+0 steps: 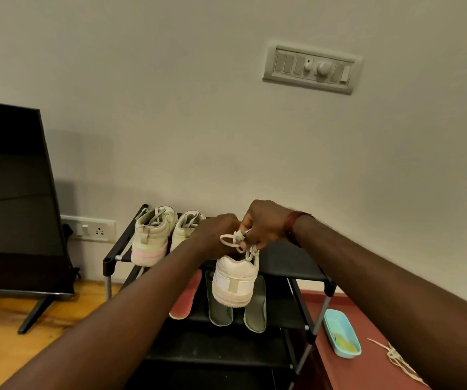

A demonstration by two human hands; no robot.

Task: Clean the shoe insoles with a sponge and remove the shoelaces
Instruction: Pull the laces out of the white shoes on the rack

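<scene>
Head view: left hand (217,229) on shoe (235,280), right hand (264,223) on laces (233,240).

We reach our 2 arms forward, hands nearly touching. Our left hand (219,230) grips a shoe (235,280); our right hand (264,222) pinches its shoelace (233,240) with curled fingers.
</scene>
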